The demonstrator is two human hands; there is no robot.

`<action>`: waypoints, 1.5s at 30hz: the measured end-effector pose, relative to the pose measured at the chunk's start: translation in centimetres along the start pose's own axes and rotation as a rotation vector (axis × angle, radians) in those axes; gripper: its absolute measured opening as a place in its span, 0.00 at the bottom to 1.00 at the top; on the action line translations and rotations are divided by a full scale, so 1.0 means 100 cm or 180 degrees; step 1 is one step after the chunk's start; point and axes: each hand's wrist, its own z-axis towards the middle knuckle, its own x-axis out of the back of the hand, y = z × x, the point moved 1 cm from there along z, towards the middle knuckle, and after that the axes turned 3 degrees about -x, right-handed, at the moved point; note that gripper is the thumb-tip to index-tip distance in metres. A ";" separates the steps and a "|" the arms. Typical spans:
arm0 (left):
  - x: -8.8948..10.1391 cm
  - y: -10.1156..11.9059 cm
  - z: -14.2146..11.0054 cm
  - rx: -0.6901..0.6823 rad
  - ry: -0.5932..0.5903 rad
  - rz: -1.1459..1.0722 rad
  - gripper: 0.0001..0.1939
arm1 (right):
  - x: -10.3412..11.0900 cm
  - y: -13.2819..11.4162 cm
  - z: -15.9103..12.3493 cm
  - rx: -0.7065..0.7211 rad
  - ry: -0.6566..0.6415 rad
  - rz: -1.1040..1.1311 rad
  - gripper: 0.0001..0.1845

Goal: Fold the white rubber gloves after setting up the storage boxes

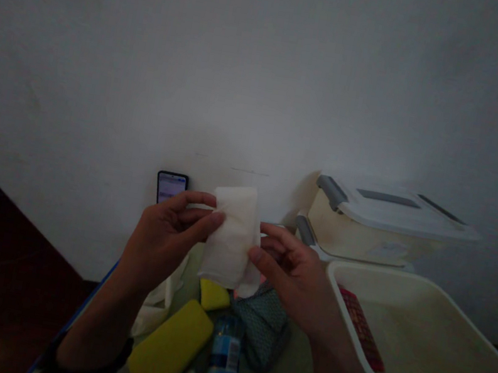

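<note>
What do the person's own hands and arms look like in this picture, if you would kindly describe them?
The left hand is ungloved, with a dark band around the forearm near the bottom; whether it is a strap or a cuff is unclear. The right hand is also ungloved, with no sleeve visible.

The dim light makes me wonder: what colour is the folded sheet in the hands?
The folded sheet looks off-white; the head view shows it best.
</note>
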 end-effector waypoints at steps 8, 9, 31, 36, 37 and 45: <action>0.004 -0.002 0.005 -0.0086 0.0450 -0.0205 0.11 | 0.008 0.000 0.000 -0.0231 -0.0088 -0.0243 0.12; 0.004 -0.003 0.005 -0.0068 0.0446 -0.0244 0.11 | 0.009 0.000 0.000 -0.0250 -0.0009 -0.0312 0.11; -0.007 -0.003 0.006 0.0216 0.0174 -0.0603 0.17 | -0.001 0.001 0.001 -0.0008 0.0035 0.0433 0.07; -0.011 -0.006 0.006 0.0330 0.0216 -0.0847 0.22 | -0.003 0.002 0.002 -0.0172 0.0007 0.0813 0.17; -0.011 -0.007 0.006 0.0336 0.0205 -0.0903 0.23 | -0.003 0.002 0.002 -0.0185 0.0034 0.0816 0.20; -0.012 -0.008 0.006 0.0304 0.0300 -0.0869 0.24 | -0.002 0.004 0.001 -0.0319 0.0122 0.0250 0.26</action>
